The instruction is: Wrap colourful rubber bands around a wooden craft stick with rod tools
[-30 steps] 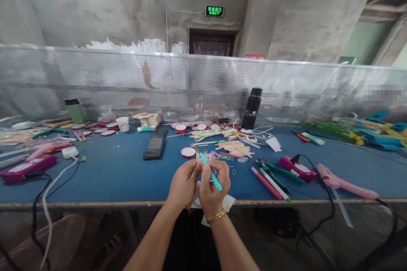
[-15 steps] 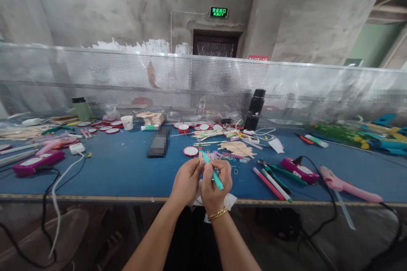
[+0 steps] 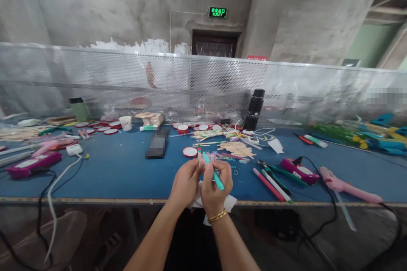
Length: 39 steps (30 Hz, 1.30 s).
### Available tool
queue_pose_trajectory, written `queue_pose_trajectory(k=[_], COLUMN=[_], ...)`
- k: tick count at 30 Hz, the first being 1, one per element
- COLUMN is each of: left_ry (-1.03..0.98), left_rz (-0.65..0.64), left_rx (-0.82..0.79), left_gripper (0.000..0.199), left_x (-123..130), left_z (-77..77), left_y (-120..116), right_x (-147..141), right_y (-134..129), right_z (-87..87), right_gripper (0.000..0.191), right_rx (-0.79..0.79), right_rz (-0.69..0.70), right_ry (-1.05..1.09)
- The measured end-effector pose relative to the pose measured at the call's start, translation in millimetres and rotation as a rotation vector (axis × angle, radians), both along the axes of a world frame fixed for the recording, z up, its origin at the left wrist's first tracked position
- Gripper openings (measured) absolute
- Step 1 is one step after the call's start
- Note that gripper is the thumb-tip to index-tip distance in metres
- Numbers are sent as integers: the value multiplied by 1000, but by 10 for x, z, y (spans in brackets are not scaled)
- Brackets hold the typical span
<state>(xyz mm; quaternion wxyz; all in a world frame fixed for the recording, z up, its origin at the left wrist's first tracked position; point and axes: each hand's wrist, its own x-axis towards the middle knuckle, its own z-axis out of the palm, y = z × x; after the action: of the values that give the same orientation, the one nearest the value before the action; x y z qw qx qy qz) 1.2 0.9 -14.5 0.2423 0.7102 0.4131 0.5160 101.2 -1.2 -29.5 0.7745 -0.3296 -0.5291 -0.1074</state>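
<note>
My left hand (image 3: 185,181) is closed around a wooden craft stick (image 3: 199,153) that stands nearly upright, with green and red bands at its top end. In my right hand (image 3: 214,186) is a turquoise marker pen (image 3: 218,181), pinched between thumb and fingers and slanting up toward the stick. Its upper end is right beside the stick; I cannot tell whether they touch. Both hands are close together over the table's front edge. White paper (image 3: 229,202) shows beneath them. Just beyond lie a round white disc with a red rim (image 3: 190,152) and small coloured rubber bands (image 3: 219,156).
Loose craft sticks (image 3: 238,149) lie behind my hands. To the right are a red marker (image 3: 269,184), a white marker (image 3: 276,185), green-handled pliers (image 3: 291,173) and a pink glue gun (image 3: 345,186). A black phone (image 3: 157,144) and black bottle (image 3: 255,110) are farther back.
The marker's upper end has shifted slightly down along the stick, and the coloured bands at the stick's top show more clearly. Both hands keep their grips.
</note>
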Motion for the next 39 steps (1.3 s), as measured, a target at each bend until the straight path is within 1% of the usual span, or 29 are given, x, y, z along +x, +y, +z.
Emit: queue_pose_trajectory(k=[4,8,15,23,28,32,35,39], left_ry=[-4,18,4,13,5,-16,-19,-15], left_rz=[-2,24,-1,24,2,-3,-16,-13], left_rx=[10,10,18,2,2,-3,4,8], left_gripper=[43,40,41,39,37,39,38,41], left_x=[-2,-3,3,2,7,8,5,7], left_z=[-11,-14,14,-2,15,18,13,14], left_y=[3,-4,-10,-21,-35,-25,-17,-22], right_x=[3,0,0,-1,-2,-3,-4,-5], right_y=[-6,-19,-4,-21,-8,0,-3,-17], right_z=[-8,5,-5,-3,-15,-15,-13,-4], right_gripper=[11,11,8,9,9,9,9,9], right_rx=[10,9,29,9,-7,2,15,23], right_rz=[13,20,6,38,17,-3,1,13], right_ry=[-24,-56,1,-52,-59,-17,-2,-37])
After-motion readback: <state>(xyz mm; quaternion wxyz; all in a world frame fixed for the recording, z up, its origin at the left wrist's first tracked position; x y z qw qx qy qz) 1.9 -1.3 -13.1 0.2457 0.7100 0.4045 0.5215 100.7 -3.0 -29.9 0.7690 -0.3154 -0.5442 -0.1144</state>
